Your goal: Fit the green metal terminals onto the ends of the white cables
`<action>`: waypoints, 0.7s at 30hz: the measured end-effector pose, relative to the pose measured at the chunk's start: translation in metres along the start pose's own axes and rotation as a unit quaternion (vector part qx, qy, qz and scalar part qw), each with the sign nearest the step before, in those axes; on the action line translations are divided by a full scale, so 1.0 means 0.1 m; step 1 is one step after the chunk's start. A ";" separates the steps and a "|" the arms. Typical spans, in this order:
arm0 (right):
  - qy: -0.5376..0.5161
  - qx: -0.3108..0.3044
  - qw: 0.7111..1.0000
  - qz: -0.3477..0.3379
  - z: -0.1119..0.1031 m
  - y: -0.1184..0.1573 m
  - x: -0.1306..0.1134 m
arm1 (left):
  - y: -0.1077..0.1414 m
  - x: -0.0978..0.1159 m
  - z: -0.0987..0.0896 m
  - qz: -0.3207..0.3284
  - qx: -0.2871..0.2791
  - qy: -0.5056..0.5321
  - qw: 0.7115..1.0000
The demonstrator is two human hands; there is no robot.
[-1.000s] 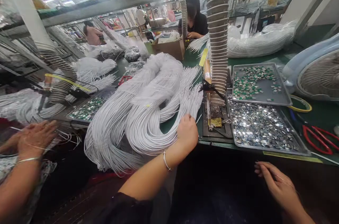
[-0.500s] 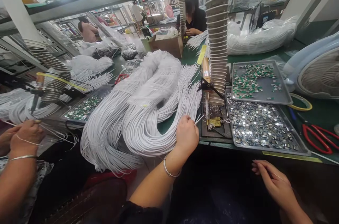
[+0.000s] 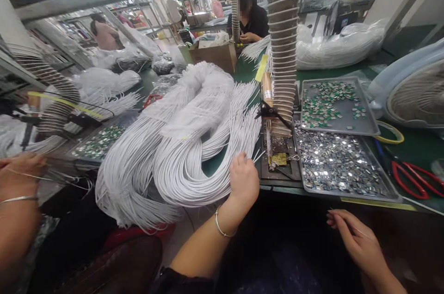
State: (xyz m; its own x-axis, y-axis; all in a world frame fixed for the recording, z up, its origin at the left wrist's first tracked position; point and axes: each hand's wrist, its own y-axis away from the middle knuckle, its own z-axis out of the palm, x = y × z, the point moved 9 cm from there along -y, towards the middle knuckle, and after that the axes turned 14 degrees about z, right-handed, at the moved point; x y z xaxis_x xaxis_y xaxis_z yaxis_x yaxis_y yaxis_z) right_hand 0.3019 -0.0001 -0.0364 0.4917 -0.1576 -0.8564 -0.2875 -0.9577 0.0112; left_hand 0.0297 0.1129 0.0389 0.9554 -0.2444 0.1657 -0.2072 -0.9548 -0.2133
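1. Left grip (image 3: 244,177), at eleven o'clock, is curled and appears closed around white cables (image 3: 243,132) at the right-hand edge of a large bundle (image 3: 183,183); the palm is hidden, so I cannot count what I hold.
2. Over the last second this grip has stayed low at that edge, but a couple of cable ends (image 3: 258,157) now show more plainly beyond it, poking out between one and two o'clock. My view has swung slightly right, leaving a co-worker's hand (image 3: 21,178), blurred, nearer the border at nine-thirty.
3. I judge from this that a few cables are being parted from the rest, most of the bundle being untouched.
4. Right grip (image 3: 357,238), at two o'clock, hovers in front of the worktop (image 3: 213,163), thumb and fingertips pressed together, seemingly on a thin strand (image 3: 364,232) that crosses the hand.
5. Between ten and eleven o'clock, the bundle lies in thick, smooth loops, white to pale grey, drooping over the worktop's near edge. Cloudy plastic wrap (image 3: 194,118) binds its far part; on its right the loose ends fan out like straw.
6. At one o'clock, a lower tray (image 3: 350,195) holds shiny small pieces; an upper tray (image 3: 345,106), behind it, holds green ones.
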 end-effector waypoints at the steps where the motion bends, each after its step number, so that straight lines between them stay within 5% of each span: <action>1: -0.001 -0.001 1.000 -0.003 -0.01 0.02 -0.02 | -0.01 -0.01 0.00 0.000 0.004 0.012 1.000; 7: -0.012 -0.009 0.999 -0.045 -0.06 0.13 -0.25 | -0.06 -0.16 -0.12 -0.013 0.070 0.125 0.990; 12: -0.015 -0.018 0.996 -0.083 -0.08 0.19 -0.51 | -0.01 -0.48 -0.26 -0.086 0.182 0.253 0.946; 18: 0.033 0.021 0.989 -0.143 -0.17 0.17 -0.87 | 0.18 -0.59 -0.28 -0.141 0.251 0.433 0.854; 20: 0.057 0.054 0.987 -0.143 -0.21 0.11 -0.95 | 0.28 -0.53 -0.30 -0.131 0.286 0.552 0.772; 21: 0.069 0.072 0.985 -0.143 -0.23 0.07 -0.99 | 0.33 -0.47 -0.32 -0.114 0.288 0.578 0.755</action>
State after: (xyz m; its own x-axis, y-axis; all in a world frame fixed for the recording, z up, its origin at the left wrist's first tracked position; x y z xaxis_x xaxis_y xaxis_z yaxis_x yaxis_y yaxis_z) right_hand 0.2698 0.0031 0.0602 0.6739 0.0736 -0.7352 -0.2294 -0.9250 -0.3029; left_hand -0.0289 0.0877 0.0547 0.0618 -0.3872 0.9199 0.3782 -0.8439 -0.3806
